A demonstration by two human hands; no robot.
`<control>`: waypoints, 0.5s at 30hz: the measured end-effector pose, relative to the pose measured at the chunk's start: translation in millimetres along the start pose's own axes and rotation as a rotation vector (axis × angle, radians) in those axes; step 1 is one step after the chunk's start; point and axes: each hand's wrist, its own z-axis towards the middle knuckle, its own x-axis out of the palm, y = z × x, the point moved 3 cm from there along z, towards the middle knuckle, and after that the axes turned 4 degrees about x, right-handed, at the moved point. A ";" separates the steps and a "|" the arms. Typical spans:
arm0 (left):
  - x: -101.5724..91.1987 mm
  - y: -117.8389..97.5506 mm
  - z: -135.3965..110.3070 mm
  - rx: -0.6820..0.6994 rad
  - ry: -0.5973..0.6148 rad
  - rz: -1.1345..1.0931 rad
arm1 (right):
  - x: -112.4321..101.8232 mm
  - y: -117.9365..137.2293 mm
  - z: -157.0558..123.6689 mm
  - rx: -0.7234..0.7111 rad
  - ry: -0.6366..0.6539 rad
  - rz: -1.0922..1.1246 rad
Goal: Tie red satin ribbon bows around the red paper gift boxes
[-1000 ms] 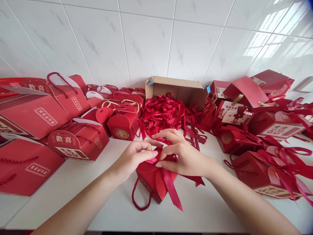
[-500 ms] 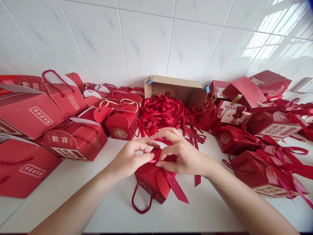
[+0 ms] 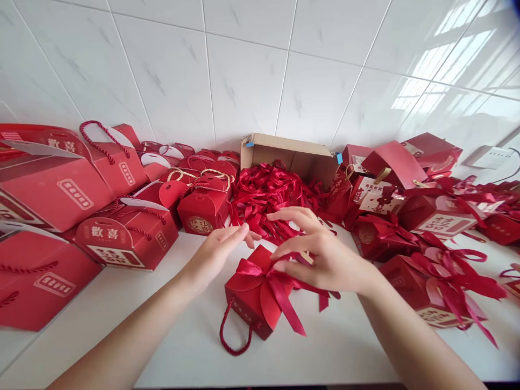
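1. The right hand [image 3: 325, 254] hides part of the red bow [image 3: 280, 297]; it's hard to tell if the fingertips touch it.
2. The ribbon pile [image 3: 268, 195] covers the bottom of the cardboard box [image 3: 284, 145].
3. The left edge cuts off a big red box [image 3: 24, 292].

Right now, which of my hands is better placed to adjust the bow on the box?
Probably the right hand: it is close beside the bow, while the open left hand is farther away.
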 end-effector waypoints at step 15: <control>-17.2 28.7 16.7 -0.061 -0.128 -0.044 | -110.6 3.1 -50.0 0.308 -0.288 -0.433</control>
